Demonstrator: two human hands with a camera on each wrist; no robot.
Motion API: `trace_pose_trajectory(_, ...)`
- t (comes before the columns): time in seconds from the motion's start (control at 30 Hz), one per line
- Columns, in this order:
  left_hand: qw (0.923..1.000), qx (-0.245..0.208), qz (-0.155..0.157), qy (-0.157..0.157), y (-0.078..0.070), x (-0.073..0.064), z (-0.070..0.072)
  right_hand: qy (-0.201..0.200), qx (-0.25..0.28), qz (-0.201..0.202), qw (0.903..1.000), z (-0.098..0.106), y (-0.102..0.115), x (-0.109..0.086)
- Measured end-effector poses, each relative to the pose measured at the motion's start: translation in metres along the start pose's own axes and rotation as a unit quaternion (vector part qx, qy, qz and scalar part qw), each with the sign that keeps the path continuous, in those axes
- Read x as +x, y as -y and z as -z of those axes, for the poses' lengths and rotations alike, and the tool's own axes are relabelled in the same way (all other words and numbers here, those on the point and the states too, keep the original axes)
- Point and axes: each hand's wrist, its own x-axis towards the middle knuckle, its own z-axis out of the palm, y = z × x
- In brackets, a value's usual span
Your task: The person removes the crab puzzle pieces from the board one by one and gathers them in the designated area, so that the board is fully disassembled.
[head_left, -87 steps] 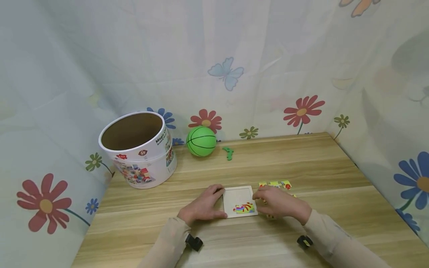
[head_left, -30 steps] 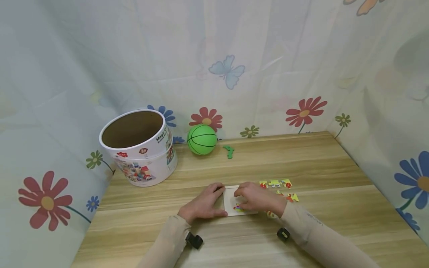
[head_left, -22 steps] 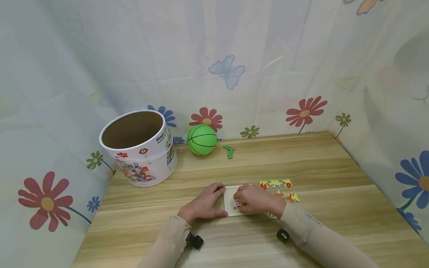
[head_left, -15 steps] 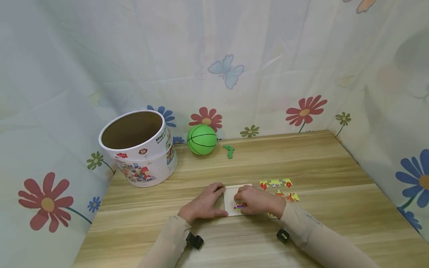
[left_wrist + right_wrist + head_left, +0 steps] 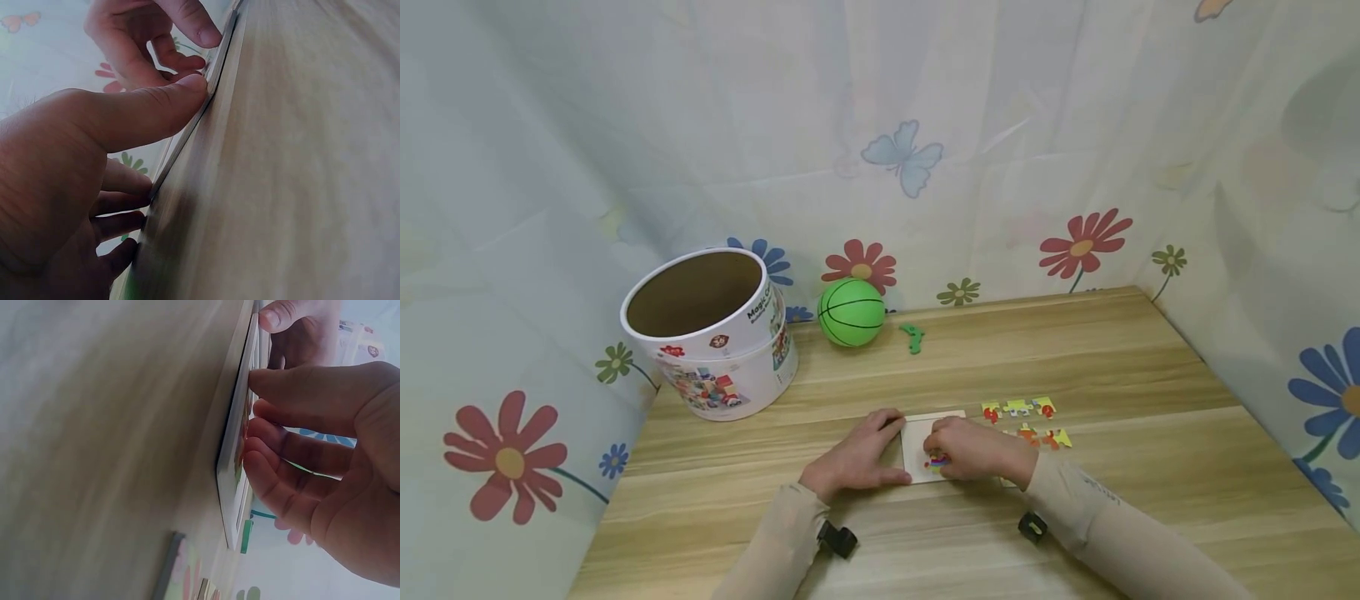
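A thin pale puzzle tray (image 5: 916,442) lies flat on the table in the head view. My left hand (image 5: 856,454) holds its left side, the thumb at the near corner and the fingertips at the far one. My right hand (image 5: 983,450) is over the tray's right half, fingers curled down. In the right wrist view its thumb and fingertips (image 5: 252,428) bear on coloured puzzle pieces in the tray; which piece they hold is mostly hidden. A rainbow-striped puzzle piece (image 5: 937,461) shows left of them. Loose jigsaw pieces (image 5: 1018,407) lie right of the tray, partly behind my right hand.
A large white printed bucket (image 5: 730,379) stands at the back left, its top open. Beside it are a green ball (image 5: 852,312) and a small green curved piece (image 5: 913,338). A floral curtain (image 5: 970,167) borders the wooden table (image 5: 1120,367).
My right hand has moved left from the tray's right edge to over the tray and curled onto the pieces, shifting only slightly in the last second. My left hand has kept its hold.
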Motion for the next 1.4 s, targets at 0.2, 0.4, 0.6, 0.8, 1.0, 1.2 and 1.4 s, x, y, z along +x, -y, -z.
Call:
trace_pose_trajectory(0.2, 0.9999, -0.004, 0.013, 0.005, 0.001, -0.002, 0.0, 0.013, -0.012, -0.006, 0.9998, 0.001, 0.006, 0.006)
trace_pose_trajectory(0.4, 1.0, -0.003, 0.006, -0.002, 0.002, -0.003, 0.0, 0.018, -0.018, -0.021, 0.9995, 0.001, 0.009, 0.007)
trace_pose_trajectory(0.6, 1.0, -0.003, -0.001, -0.002, -0.001, -0.004, 0.002, 0.021, -0.016, -0.044, 0.9987, 0.0, 0.012, 0.006)
trace_pose_trajectory(0.8, 1.0, -0.001, -0.004, -0.002, -0.002, -0.003, 0.002, 0.007, -0.023, -0.038, 0.999, -0.001, 0.011, 0.001)
trace_pose_trajectory(1.0, 1.0, 0.005, -0.005, 0.001, -0.002, 0.0, -0.001, -0.002, -0.02, -0.041, 0.999, -0.002, 0.01, -0.002)
trace_pose_trajectory(1.2, 1.0, -0.001, 0.002, 0.005, -0.003, -0.001, 0.001, -0.007, -0.023, -0.039, 0.999, -0.004, 0.008, 0.0)
trace_pose_trajectory(1.4, 1.0, 0.002, 0.003, 0.0, -0.004, -0.002, 0.002, -0.02, -0.022, -0.024, 0.9993, -0.004, 0.006, 0.0)
